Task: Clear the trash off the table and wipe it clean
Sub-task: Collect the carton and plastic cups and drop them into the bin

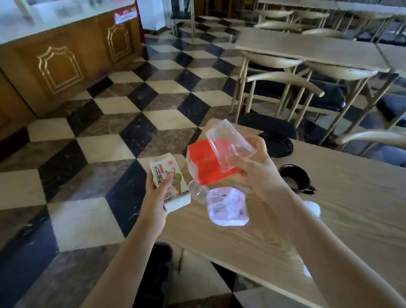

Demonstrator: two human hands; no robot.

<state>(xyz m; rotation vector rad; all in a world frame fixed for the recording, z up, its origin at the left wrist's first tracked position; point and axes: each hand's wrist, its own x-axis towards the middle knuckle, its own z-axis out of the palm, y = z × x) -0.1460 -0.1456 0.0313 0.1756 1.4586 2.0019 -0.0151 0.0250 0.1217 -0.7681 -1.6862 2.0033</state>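
In the centre of the frame the right hand [252, 172] grips a clear, thin-walled plastic cup [229, 145] together with a bright orange-red glossy carton [206, 164]; the fingers are closed around both, and the cup's long axis tilts toward the upper left, its base pointing away from the wrist. Just left of it, the left hand [156, 194] is closed on a white printed paper carton [169, 182] held upright, out past the edge of the pale wood-grain table [341, 217] and over the checkered floor. The relation that matters lies directly below the right hand: a flat, crinkled white-and-pink plastic packet [227, 205] rests on the tabletop near the table's left edge, with a crumpled clear wrapper [198, 193] just beside it toward the left hand. Both hands are full, so these would likely need a spare finger or a second trip; the right hand is nearer the packet. A black glossy cup [295, 178] stands on the table to the right, partly hidden by the right wrist.
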